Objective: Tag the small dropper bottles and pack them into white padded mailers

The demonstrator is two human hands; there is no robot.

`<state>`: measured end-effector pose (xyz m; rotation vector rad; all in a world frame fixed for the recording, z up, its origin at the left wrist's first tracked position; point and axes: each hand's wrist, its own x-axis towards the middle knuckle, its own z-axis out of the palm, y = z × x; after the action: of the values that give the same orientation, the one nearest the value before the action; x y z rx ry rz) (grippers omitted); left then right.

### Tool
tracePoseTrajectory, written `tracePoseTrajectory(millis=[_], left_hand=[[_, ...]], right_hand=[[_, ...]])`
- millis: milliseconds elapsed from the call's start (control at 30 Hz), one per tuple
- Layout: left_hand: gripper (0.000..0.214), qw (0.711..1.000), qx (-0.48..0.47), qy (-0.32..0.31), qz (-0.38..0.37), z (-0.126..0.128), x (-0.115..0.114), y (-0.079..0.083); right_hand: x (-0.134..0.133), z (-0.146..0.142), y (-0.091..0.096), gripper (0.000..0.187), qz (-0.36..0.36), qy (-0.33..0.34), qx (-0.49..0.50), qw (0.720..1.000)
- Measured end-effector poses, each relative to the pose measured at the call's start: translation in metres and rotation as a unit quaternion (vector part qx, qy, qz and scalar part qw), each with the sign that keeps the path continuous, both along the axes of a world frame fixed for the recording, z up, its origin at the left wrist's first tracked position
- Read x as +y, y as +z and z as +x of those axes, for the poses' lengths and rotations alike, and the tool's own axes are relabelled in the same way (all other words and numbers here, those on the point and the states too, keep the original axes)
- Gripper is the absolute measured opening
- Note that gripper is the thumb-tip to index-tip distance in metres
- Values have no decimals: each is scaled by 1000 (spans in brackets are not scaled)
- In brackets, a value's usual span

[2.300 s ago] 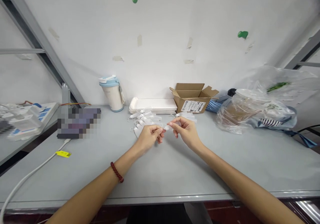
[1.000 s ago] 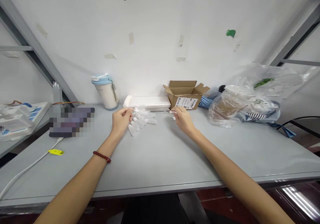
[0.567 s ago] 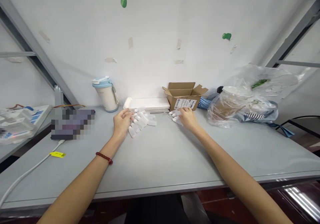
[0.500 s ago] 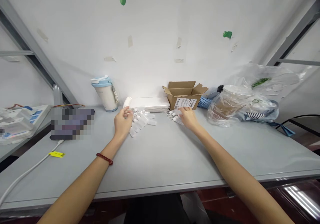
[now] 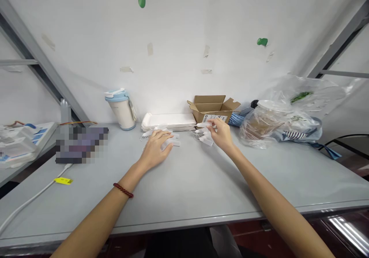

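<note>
One white tag (image 5: pixel 202 124) in right hand (image 5: pixel 222 136); pile (image 5: pixel 175 143) under left hand (image 5: pixel 155 150).

Grey table (image 5: pixel 187 189) set flush against a white wall (image 5: pixel 201 27); wall marked with two green patches (image 5: pixel 141 0) and several pale tape scraps (image 5: pixel 150 48). Slanting grey metal struts (image 5: pixel 37 56) at far left and far right. Second grey table (image 5: pixel 7 173) just beside, at left. Dark red floor (image 5: pixel 361 227) below, with a bright glare streak at lower right.
</note>
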<state>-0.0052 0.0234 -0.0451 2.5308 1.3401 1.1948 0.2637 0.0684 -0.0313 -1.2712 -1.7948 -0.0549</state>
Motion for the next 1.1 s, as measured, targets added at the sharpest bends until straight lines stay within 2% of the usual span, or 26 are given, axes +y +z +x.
tracePoseTrajectory(millis=[67,167,300,400,567,833,1100], left_hand=[[30,998,-47,6,-28,2,-2,3],[37,984,-135,25,-116,6,-4,7],[47,940,-246,14,-237,8,-5,13],[48,907,-284,-14,-311,10,-8,18],[32,888,-308,-28,-339,12,-10,19],[32,826,-373,-84,-414,8,-7,15],[29,798,-388,-116,-446,10,-10,15]], right_hand=[[-7,-8,4,16,-7,35,58,998],[-18,-23,5,17,-25,89,101,991],[-30,-37,5,17,-13,120,100,988],[-36,-42,5,18,-21,135,107,985],[-43,-48,6,18,-41,144,91,985],[-44,-52,4,18,-66,164,114,978],[-49,-55,5,19,-74,162,121,977]])
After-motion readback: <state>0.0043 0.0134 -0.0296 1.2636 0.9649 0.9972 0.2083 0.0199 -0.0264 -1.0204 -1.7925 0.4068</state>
